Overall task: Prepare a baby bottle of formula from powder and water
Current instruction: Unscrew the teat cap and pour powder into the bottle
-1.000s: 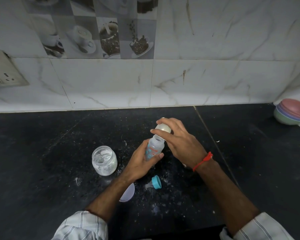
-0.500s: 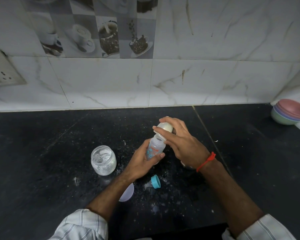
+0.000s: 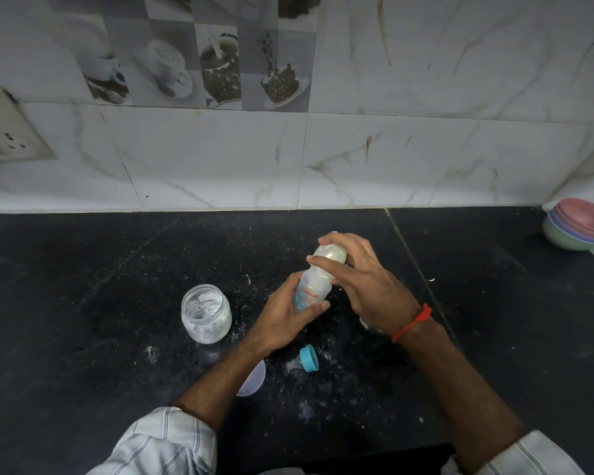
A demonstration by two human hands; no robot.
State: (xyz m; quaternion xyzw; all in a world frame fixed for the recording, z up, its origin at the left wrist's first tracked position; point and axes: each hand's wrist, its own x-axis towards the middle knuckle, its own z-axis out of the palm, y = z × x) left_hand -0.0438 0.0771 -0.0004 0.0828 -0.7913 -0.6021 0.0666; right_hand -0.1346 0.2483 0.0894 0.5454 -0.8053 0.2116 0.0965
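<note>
Head view: left hand [image 3: 282, 323] wrapped around the lower body of the bottle [image 3: 309, 293], fingers closed on it, thumb across the printed front — bottle tilted, held above the dark counter [image 3: 83, 303]. Right hand [image 3: 360, 282] over the bottle's mouth, fingers curled shut on a pale rounded container [image 3: 331, 253] tipped against the opening. Glass jar [image 3: 205, 313] with white powder residue stands upright left of the hands, apart from them. Teal ring with nipple [image 3: 307, 359] lies on its side near the left wrist; a clear cap [image 3: 254, 378] is partly hidden by the left forearm. Stacked bowls [image 3: 580, 224] at far right.
</note>
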